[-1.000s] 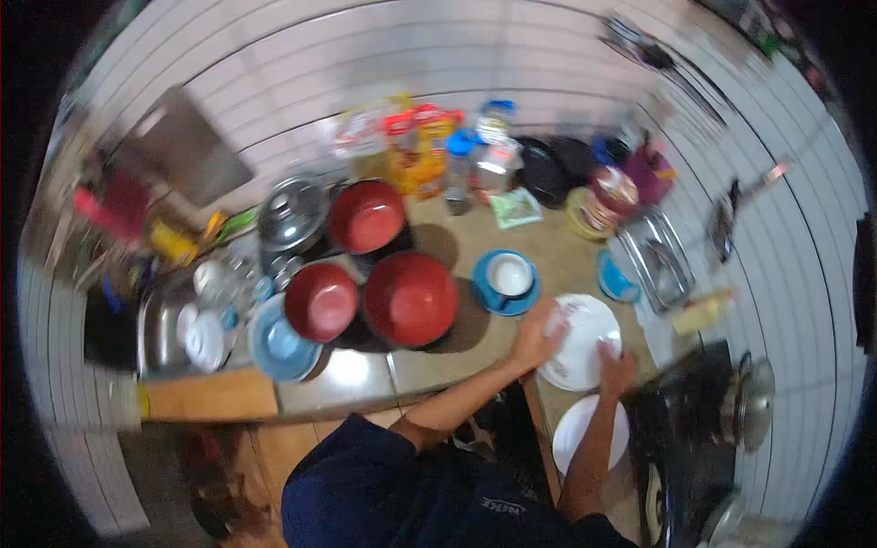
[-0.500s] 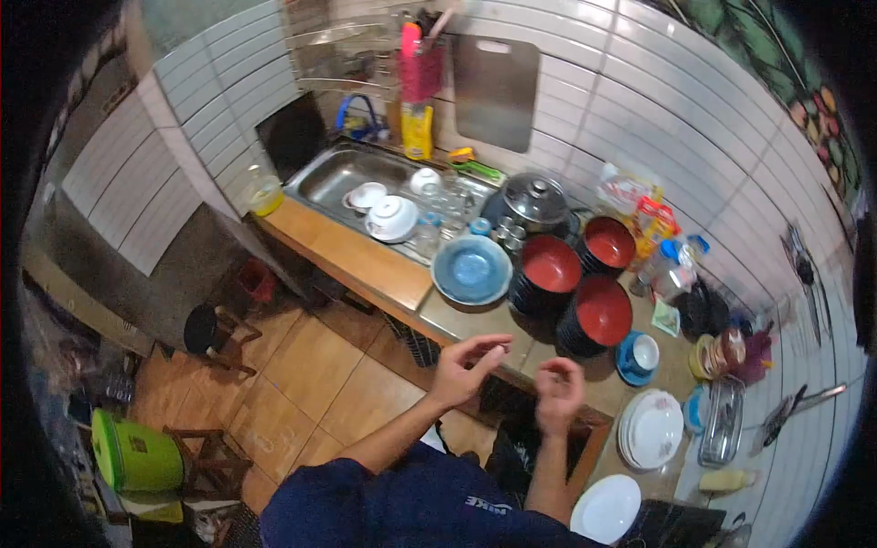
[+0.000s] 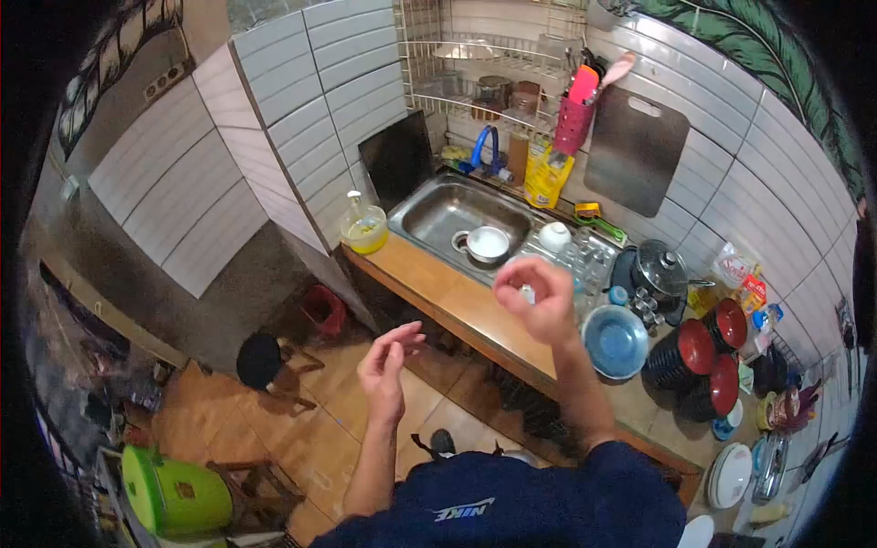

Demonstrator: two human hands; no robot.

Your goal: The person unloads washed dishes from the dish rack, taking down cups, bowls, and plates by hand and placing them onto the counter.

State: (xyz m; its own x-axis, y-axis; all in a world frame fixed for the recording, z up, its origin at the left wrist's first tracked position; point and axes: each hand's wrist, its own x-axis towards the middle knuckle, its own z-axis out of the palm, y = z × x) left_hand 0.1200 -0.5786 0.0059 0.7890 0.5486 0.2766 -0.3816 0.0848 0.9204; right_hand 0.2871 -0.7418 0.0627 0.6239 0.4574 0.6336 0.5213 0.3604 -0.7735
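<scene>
My left hand (image 3: 388, 370) is in the air over the floor, in front of the counter, its fingers apart and holding nothing. My right hand (image 3: 539, 297) hovers above the counter edge by the sink's drainboard, fingers curved and thumb apart. A bit of white shows through the gap between them, and what lies behind that hand is mostly hidden. Beyond it, a white bowl (image 3: 488, 243) sits in the metal sink (image 3: 429, 215). An upturned white cup (image 3: 554, 237) and several clear glasses (image 3: 589, 265) stand on the drainboard. To the right is a blue bowl (image 3: 615, 342).
Stacked red-and-black bowls (image 3: 696, 345) and a lidded pot (image 3: 662, 268) stand on the right. White plates (image 3: 731, 477) lie nearer. A blue faucet (image 3: 484, 151) rises behind the sink. A container of yellow liquid (image 3: 367, 230) sits left. A stool (image 3: 260, 360) and green bin (image 3: 174, 493) are on the floor.
The view has swung left towards the sink. My right hand has moved from near the stacked bowls to beside the drainboard. My left hand now hangs over the floor.
</scene>
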